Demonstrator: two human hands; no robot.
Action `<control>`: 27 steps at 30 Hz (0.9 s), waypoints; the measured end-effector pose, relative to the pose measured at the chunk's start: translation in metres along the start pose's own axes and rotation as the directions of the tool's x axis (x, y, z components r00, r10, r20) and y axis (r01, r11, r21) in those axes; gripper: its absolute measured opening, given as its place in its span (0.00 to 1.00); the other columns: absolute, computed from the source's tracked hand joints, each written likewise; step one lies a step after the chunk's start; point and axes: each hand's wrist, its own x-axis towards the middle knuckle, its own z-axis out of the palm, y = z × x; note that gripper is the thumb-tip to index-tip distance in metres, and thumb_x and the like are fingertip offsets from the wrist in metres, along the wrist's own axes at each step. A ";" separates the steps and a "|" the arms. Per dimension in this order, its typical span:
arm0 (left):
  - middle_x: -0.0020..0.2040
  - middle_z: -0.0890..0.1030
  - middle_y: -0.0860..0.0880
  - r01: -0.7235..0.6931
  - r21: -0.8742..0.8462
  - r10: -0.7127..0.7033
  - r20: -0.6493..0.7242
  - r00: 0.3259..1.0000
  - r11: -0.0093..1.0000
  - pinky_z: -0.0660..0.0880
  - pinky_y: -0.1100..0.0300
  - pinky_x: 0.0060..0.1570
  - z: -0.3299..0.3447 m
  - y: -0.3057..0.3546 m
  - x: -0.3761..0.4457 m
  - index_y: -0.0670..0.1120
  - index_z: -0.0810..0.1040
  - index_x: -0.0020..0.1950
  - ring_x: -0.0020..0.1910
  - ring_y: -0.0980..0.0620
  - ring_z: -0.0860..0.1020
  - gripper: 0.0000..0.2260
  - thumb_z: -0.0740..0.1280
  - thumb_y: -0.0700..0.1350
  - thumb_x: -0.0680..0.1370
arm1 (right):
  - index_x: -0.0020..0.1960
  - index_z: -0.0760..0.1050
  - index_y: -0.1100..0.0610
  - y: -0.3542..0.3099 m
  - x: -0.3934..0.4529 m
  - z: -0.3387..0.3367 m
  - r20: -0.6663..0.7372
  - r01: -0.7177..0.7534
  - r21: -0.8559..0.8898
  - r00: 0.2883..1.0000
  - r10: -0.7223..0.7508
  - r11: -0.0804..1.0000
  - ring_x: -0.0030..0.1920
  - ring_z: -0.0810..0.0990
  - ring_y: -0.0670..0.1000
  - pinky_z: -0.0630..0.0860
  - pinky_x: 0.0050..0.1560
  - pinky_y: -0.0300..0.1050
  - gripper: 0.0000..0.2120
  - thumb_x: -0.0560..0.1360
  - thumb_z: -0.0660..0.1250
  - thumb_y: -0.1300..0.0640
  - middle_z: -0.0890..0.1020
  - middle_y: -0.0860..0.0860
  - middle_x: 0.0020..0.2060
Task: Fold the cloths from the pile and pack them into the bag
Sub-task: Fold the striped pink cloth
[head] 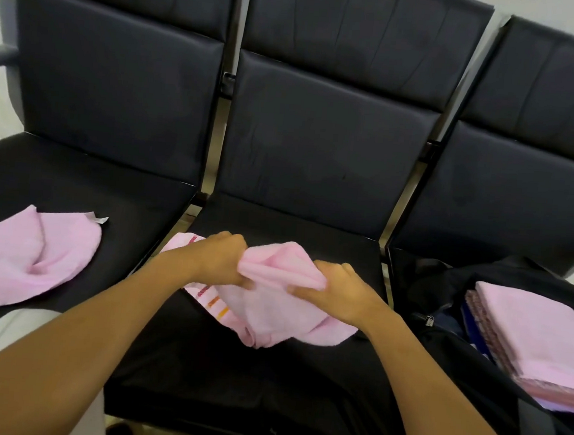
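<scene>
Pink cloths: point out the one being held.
The pink cloth on the middle seat, gripped by left hand and right hand; the others lie untouched.

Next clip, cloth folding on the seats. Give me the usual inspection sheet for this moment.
Surface: three dark seats in a row.
Job's things: pink cloth bunched on the middle seat; unfolded cloth on the left seat; folded stack in the open bag on the right seat.
Clutter: nothing seen.
Grippers: left hand and right hand both grip the pink cloth.
Cables: nothing seen.
Surroundings: pale wall behind, pale floor below.
</scene>
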 end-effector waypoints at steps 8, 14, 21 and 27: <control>0.36 0.77 0.51 -0.077 0.176 0.119 -0.240 0.963 0.981 0.75 0.57 0.36 -0.011 -0.014 -0.002 0.52 0.71 0.36 0.36 0.53 0.77 0.12 0.65 0.39 0.76 | 0.48 0.70 0.53 0.001 0.004 -0.004 -0.252 -0.051 -0.424 0.966 -0.064 0.904 0.39 0.75 0.50 0.69 0.38 0.40 0.05 0.78 0.65 0.54 0.78 0.50 0.42; 0.39 0.69 0.55 -0.142 0.144 0.179 -0.288 0.941 0.979 0.67 0.62 0.37 -0.010 -0.015 -0.002 0.53 0.69 0.36 0.39 0.52 0.73 0.13 0.71 0.52 0.74 | 0.45 0.75 0.57 0.017 0.011 -0.003 -0.230 -0.053 -0.272 0.973 -0.011 0.961 0.41 0.78 0.52 0.75 0.41 0.42 0.05 0.78 0.64 0.64 0.79 0.52 0.40; 0.39 0.81 0.51 -0.148 0.003 0.144 -0.268 0.953 0.989 0.79 0.55 0.47 -0.014 -0.018 0.002 0.43 0.82 0.48 0.41 0.55 0.79 0.06 0.73 0.44 0.74 | 0.51 0.69 0.48 0.026 0.008 -0.004 -0.205 0.151 0.150 0.972 -0.118 0.977 0.46 0.79 0.53 0.80 0.45 0.52 0.08 0.79 0.65 0.60 0.79 0.52 0.45; 0.46 0.79 0.55 0.007 -0.016 -0.006 0.074 0.997 1.000 0.79 0.54 0.49 -0.019 -0.027 -0.009 0.56 0.75 0.47 0.46 0.54 0.79 0.17 0.77 0.59 0.65 | 0.45 0.79 0.56 0.022 0.004 -0.005 0.074 0.017 0.119 0.997 -0.026 0.993 0.44 0.83 0.53 0.82 0.47 0.50 0.16 0.69 0.77 0.45 0.83 0.52 0.42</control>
